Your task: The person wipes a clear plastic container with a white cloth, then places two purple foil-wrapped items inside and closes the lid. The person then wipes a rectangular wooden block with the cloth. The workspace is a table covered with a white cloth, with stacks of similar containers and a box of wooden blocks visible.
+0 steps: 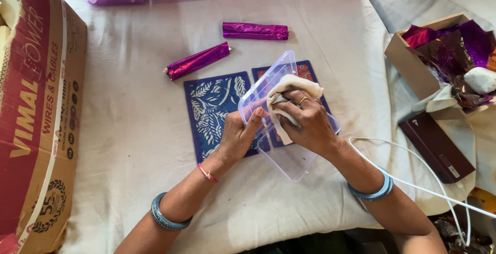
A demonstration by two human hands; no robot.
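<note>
Big brown cardboard box (41, 114) fills the left edge. Mid-frame on the cloth-covered counter (129, 145), the clear hinged plastic container (289, 156) looks light, thin, and probably slick; best held by its rim. Left hand (238, 136) clamped on the lid edge, right hand (305, 122) closed around a soft white cloth (292, 86).

Clear plastic box (289, 156) — open; cloth (289, 86) seemingly inside

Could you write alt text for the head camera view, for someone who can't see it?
The left hand steadies an open clear plastic box while the right hand presses a white cloth into it, above blue patterned cards and two purple foil rolls.
</note>
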